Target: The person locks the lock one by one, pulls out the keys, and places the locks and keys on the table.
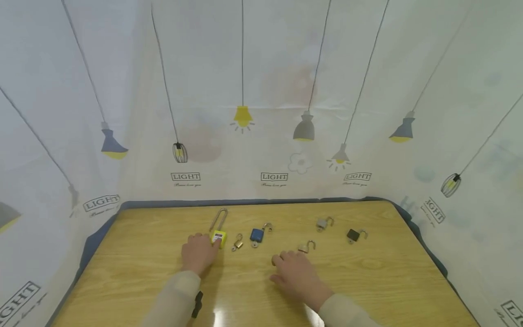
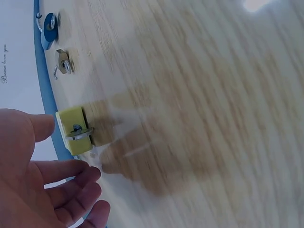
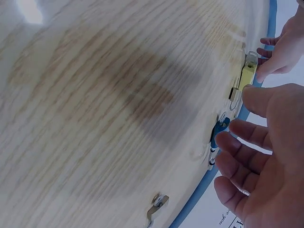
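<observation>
A yellow padlock (image 1: 218, 238) with a long raised shackle lies on the table at the left, a key in its base. My left hand (image 1: 199, 252) is beside it, thumb and index finger on either side. The left wrist view shows the yellow padlock (image 2: 76, 130) not gripped. My right hand (image 1: 297, 277) hovers over the table with loosely bent fingers and holds nothing. Just beyond it lies a small pale padlock (image 1: 303, 248) with its shackle open. Between the hands are a small brass padlock (image 1: 238, 244) and a blue padlock (image 1: 257, 235), each with a key.
At the right lie a grey padlock (image 1: 321, 223) and a black padlock (image 1: 353, 235), both with open shackles. The wooden table (image 1: 388, 281) meets a white sheet (image 1: 229, 181) printed with hanging lamps at its back and sides.
</observation>
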A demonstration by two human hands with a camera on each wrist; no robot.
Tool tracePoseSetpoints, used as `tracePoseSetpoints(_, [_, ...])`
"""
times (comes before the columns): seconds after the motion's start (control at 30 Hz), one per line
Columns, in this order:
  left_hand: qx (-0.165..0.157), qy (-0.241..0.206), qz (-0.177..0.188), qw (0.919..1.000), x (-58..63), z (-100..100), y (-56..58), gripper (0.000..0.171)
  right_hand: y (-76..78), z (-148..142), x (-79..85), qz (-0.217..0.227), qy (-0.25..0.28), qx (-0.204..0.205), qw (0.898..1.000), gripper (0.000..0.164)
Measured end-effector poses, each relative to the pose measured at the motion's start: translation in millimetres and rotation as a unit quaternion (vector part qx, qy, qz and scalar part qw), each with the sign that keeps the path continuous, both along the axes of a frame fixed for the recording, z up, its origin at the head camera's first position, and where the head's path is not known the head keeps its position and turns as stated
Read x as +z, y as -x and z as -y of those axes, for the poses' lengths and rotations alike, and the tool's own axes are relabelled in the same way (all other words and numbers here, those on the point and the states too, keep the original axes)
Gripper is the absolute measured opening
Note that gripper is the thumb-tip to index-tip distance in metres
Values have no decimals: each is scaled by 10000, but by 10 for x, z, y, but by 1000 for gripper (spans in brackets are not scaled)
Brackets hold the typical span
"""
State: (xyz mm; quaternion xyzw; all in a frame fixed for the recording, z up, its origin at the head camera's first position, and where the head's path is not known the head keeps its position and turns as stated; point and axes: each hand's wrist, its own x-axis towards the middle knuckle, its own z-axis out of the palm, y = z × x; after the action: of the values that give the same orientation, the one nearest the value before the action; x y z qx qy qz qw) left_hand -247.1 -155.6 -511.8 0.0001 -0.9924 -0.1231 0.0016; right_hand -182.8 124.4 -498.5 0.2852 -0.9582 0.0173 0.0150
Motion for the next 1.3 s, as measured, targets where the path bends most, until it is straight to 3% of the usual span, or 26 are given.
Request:
tracePoseSetpoints(0.3, [232,240,108,9994,-64,-105,84,58,-22,87,-49,40,94,27,9999,32])
tracePoseSetpoints(0.57, [289,417,-138,9986,-24,-140,92,54,-49,118,-42,49,110,11,9999,33])
tracePoseSetpoints(0.8, [237,297,-300,9988,-32,-136,94,54,-66,104,-82,102,88,-53,9999,35])
tracePoseSetpoints(0.9, [243,229,-180,9993,-38,-122,109,54,-73,100,-95,140,133,-71,9998,36])
tracePoseSetpoints(1.03, [402,-145,271,9987,-13,-106,129,47,-92,95,-88,166,224,-77,9996,35])
tracePoseSetpoints(1.17, [681,-743,723,9923,37,-99,108,39,-117,72,-87,197,332,-84,9992,34])
tracePoseSetpoints(1.3, [755,-1150,910,9863,66,-86,78,39,-133,29,-89,182,397,-104,9990,33])
